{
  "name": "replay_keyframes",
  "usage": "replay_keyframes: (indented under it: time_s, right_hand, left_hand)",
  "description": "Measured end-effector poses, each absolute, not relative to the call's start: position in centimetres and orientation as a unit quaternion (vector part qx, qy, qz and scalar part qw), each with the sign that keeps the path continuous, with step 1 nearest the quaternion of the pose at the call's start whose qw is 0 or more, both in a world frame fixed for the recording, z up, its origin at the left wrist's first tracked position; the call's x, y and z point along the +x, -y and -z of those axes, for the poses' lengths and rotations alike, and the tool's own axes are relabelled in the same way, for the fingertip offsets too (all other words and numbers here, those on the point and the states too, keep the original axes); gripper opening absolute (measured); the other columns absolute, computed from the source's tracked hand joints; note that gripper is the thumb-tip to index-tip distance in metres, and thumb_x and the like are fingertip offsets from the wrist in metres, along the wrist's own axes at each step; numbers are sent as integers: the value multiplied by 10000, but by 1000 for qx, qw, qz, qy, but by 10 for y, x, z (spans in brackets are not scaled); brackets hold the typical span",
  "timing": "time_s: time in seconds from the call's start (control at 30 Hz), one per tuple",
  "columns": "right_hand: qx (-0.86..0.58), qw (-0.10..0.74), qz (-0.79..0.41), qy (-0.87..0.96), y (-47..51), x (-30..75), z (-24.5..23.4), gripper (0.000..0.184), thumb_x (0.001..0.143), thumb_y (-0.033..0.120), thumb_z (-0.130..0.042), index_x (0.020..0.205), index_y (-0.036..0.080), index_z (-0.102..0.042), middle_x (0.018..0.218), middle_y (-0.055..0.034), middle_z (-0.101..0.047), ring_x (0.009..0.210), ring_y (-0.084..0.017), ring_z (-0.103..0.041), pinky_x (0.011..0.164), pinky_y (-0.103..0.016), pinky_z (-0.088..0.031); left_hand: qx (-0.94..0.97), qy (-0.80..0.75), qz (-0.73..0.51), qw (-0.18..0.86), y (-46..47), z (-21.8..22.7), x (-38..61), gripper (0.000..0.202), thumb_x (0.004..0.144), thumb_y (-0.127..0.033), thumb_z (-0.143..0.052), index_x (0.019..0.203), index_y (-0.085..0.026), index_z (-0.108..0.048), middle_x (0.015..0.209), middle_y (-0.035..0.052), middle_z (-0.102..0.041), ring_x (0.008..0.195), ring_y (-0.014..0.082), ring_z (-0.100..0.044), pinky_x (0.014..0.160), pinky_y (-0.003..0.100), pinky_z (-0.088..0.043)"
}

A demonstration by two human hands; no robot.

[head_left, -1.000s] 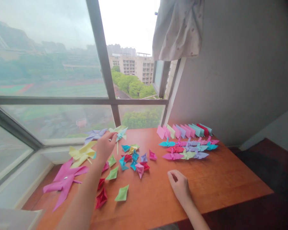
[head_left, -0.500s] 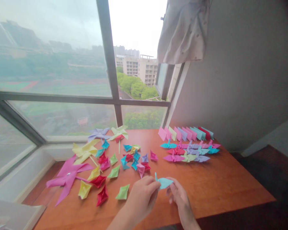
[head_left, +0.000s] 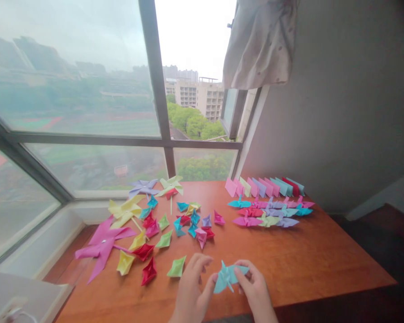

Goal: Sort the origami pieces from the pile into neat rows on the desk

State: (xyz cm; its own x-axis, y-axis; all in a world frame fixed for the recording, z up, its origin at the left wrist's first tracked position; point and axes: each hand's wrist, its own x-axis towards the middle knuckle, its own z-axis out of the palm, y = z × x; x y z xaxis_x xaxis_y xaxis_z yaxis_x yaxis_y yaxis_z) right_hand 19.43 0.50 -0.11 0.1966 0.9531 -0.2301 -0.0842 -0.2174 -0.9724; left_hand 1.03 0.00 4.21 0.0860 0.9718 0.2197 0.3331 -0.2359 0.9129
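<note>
A light blue paper crane (head_left: 226, 277) is held just above the near part of the wooden table, its wings spread to both sides. My right hand (head_left: 256, 287) pinches the crane's right wing, thumb on top and fingers beneath. At the other wing, my left hand (head_left: 194, 287) has its thumb by the wing tip, with its curved fingers raised apart from the paper. Whether that thumb presses on the wing is hard to make out. A green paper boat (head_left: 177, 267) lies on the table just left of my left hand.
Several folded boats, including a red boat (head_left: 149, 272), cover the table's left half. A magenta pinwheel (head_left: 103, 244) and a yellow pinwheel (head_left: 125, 211) lie beyond them. At the back right are rows of cranes, among them a magenta crane (head_left: 247, 220), and standing folded papers (head_left: 261, 187).
The crane has turned, and both its wings now show spread. My left fingers have come off it and opened. My right hand has moved its grip onto the right wing. The view has shifted slightly.
</note>
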Motion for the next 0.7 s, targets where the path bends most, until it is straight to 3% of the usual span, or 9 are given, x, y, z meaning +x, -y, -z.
replay_keyframes:
  time_s: [0.1, 0.27, 0.47, 0.7]
  right_hand:
    - [-579, 526, -509, 359, -1, 187, -6, 454, 647, 611, -745, 771, 184, -656, 550, -11, -610, 466, -139, -527, 422, -225, -406]
    - [-546, 546, -536, 341, 2, 179, -12, 441, 652, 588, -765, 761, 181, -633, 547, -9, -616, 484, -143, -543, 443, -226, -416]
    - [-503, 540, -598, 312, 3, 180, -4, 424, 674, 550, -779, 812, 181, -622, 580, -8, -628, 510, -141, -550, 477, -235, -416]
    - [-452, 545, -661, 247, 0, 187, -3, 409, 648, 466, -833, 860, 180, -631, 653, 8, -619, 549, -105, -521, 507, -214, -409]
  left_hand:
    - [598, -498, -438, 450, 3, -32, 10, 343, 865, -448, -613, 1085, -187, -647, 985, 92, -667, 807, 204, -619, 630, 248, -462]
    - [541, -474, -391, 575, 1, -25, 9, 402, 839, -546, -610, 792, -149, -652, 707, 33, -625, 672, 164, -558, 611, 236, -437]
    - [506, -467, -374, 621, 2, -28, 6, 484, 791, -629, -624, 726, -150, -621, 639, -10, -549, 610, 127, -487, 562, 213, -377]
    - [487, -461, -343, 658, 1, -20, 5, 581, 694, -723, -650, 708, -142, -618, 621, 11, -598, 574, 127, -512, 502, 203, -346]
